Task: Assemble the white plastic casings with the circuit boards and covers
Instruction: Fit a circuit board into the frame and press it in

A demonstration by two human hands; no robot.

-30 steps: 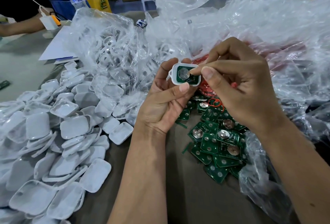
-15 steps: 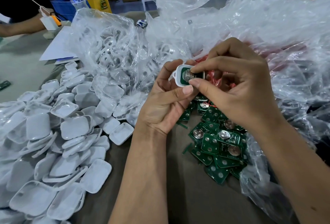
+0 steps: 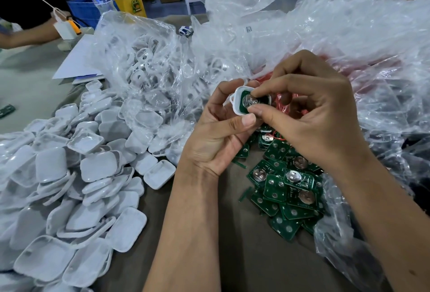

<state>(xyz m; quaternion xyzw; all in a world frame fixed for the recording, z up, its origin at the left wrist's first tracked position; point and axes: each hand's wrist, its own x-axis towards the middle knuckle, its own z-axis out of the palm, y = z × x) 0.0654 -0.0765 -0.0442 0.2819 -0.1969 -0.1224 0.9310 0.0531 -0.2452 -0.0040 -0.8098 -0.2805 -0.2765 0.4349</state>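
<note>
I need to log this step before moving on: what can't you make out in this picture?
Head view only:
- Right end of the white casing: hidden by the right hand, so the circuit board seating is unclear.
- Casing's underside: covered by the left hand.
- Red parts: blurred behind plastic bags.

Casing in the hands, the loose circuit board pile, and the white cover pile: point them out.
white casing (image 3: pixel 235 103), head view, left rim.
circuit board pile (image 3: pixel 287 189), head view, middle boards.
white cover pile (image 3: pixel 97 168), head view, a central cover's top.

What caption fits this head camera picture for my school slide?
Left hand holds a white casing while the right hand presses a green circuit board into it.
</note>
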